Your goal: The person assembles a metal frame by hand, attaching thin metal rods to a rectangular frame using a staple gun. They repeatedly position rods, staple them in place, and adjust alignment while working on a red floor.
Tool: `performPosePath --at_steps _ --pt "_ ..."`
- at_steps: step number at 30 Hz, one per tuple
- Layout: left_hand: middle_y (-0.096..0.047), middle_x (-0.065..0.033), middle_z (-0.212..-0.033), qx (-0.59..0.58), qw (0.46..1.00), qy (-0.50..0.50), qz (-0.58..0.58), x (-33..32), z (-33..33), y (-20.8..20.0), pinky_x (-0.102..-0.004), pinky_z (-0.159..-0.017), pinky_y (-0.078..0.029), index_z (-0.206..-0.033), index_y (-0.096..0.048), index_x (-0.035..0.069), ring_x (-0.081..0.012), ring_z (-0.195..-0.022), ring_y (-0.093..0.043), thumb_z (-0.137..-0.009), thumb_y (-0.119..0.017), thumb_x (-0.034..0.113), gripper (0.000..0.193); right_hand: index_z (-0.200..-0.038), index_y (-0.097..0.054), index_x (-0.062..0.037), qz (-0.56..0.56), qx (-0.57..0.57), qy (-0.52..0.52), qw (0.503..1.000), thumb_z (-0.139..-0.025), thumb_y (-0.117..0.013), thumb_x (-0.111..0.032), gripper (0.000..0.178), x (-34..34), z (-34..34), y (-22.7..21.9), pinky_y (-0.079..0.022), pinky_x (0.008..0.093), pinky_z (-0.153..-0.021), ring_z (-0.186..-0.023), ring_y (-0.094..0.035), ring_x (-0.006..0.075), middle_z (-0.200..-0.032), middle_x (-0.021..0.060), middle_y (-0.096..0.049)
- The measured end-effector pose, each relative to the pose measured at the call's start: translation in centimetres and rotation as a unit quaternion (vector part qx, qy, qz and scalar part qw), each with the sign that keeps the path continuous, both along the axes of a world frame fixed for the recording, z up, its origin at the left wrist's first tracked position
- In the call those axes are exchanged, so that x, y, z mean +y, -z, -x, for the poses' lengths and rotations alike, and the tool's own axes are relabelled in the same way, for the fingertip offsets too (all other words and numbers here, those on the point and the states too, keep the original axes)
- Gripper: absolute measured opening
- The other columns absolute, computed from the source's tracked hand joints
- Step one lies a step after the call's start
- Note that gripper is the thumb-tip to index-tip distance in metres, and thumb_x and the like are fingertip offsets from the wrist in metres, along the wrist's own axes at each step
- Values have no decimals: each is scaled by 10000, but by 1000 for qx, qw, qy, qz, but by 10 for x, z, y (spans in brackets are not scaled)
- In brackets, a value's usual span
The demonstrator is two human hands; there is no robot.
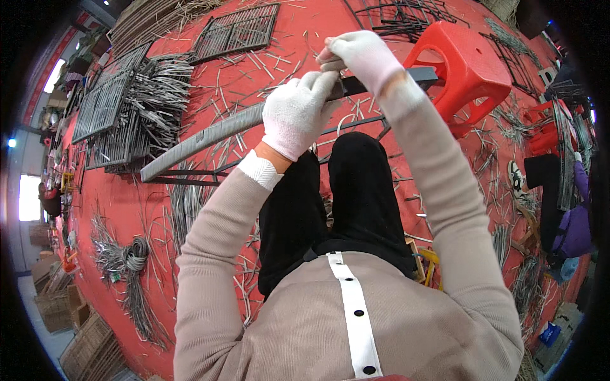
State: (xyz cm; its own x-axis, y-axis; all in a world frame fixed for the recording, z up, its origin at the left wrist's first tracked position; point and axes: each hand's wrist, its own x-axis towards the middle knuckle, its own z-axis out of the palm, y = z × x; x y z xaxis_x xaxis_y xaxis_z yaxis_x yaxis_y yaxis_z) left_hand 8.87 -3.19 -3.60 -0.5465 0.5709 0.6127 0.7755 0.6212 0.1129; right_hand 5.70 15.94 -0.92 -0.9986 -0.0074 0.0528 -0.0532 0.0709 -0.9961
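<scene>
Across my knees lies a dark metal frame point(424, 76), its long rail wound with grey flat strip point(206, 136) on the left part and bare dark toward the right. My left hand point(298, 113), in a white glove, is closed round this rail where the winding ends. Just beyond and to the right, my gloved right hand point(365, 58) is raised over the rail with its fingers pinched together. Whatever lies between those fingertips is too small and hidden to name.
A red plastic stool point(467, 70) stands at the far right. Slatted frames point(236, 33) and a heap of grey strips point(159, 95) lie at the far left. A tied bundle of strips point(135, 257) rests on the red floor point(143, 209). A person in purple point(572, 232) is at the right edge.
</scene>
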Motion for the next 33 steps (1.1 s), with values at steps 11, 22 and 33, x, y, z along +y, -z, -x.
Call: performPosePath --at_steps 11,22,33 --pt "-703 -161 -862 -332 938 44 93 15 61 -35 -385 -742 -558 -1184 -687 27 -292 -851 -737 -926 -726 311 386 -1098 -693 5 -181 153 262 935 -904 -679 10 194 -29 -62 60 -525 466 -913 -983 -681 412 -1053 200 -705" --pt "-724 -100 -917 -41 990 95 -93 16 49 -12 -409 -671 -578 -1052 -712 105 -327 -796 -725 -952 -693 173 123 -943 -735 20 80 287 104 949 -1047 -551 -154 274 3 -53 17 -561 364 -809 -841 -733 257 -870 137 -759" --pt "-753 -124 -953 -183 982 27 34 33 65 -14 -445 -758 -586 -1141 -741 82 -326 -855 -742 -886 -764 483 476 -1045 -699 -15 -268 397 285 830 -972 -673 -85 105 13 -48 38 -536 401 -828 -918 -695 289 -986 139 -725"
